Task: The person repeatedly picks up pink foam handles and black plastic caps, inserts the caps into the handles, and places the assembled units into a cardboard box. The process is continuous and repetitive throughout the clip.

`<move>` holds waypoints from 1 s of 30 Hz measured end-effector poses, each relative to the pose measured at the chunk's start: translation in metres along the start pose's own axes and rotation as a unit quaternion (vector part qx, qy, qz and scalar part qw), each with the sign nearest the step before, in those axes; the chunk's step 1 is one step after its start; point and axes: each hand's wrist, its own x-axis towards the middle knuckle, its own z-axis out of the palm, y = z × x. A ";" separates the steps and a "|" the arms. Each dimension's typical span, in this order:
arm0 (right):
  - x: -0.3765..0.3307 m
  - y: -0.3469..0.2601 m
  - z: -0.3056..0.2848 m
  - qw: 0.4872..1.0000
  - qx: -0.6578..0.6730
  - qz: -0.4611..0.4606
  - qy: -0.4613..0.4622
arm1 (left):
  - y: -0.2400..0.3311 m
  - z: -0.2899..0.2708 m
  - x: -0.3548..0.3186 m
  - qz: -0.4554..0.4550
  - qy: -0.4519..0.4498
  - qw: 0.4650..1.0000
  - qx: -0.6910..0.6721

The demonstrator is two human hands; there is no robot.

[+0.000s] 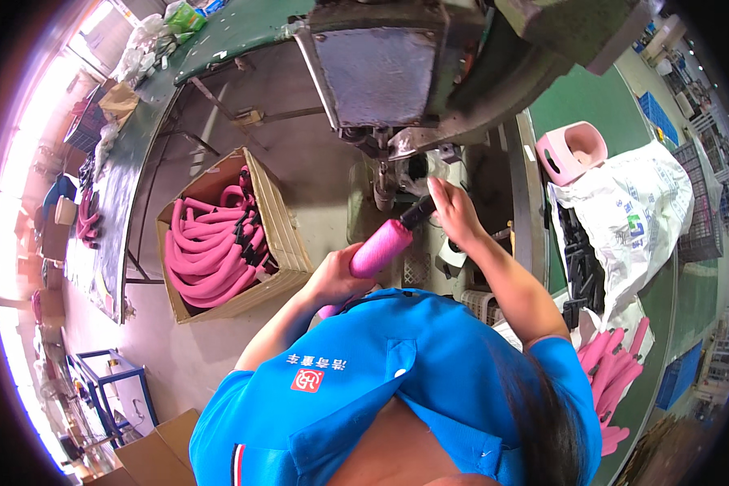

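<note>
A blue shirt [381, 381] fills the near view. Past it the left hand [336, 279] is wrapped around a pink foam-covered bar [381, 247], whose long axis runs up and to the right toward the grey machine [397, 73]. The right hand [455, 212] is closed on the bar's black end [417, 213], nearer the machine. A cardboard box [279, 235] of pink tubes [211, 251] sits on the floor to the left.

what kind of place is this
Most likely a factory floor or assembly workshop. A heavy grey machine stands over the work, a cardboard box holds many finished pink foam-covered tubes, and a white sack holds black parts.
</note>
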 end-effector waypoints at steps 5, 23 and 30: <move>0.099 0.030 0.020 0.964 -0.197 -0.168 0.056 | -0.001 -0.023 0.029 -0.052 0.046 0.993 -0.091; 0.159 0.102 0.023 0.995 0.032 0.029 0.095 | -0.045 -0.044 0.065 -0.070 -0.005 0.991 -0.118; 0.186 0.144 0.076 0.971 -0.116 0.086 0.189 | -0.046 -0.049 0.076 -0.037 -0.051 0.997 -0.054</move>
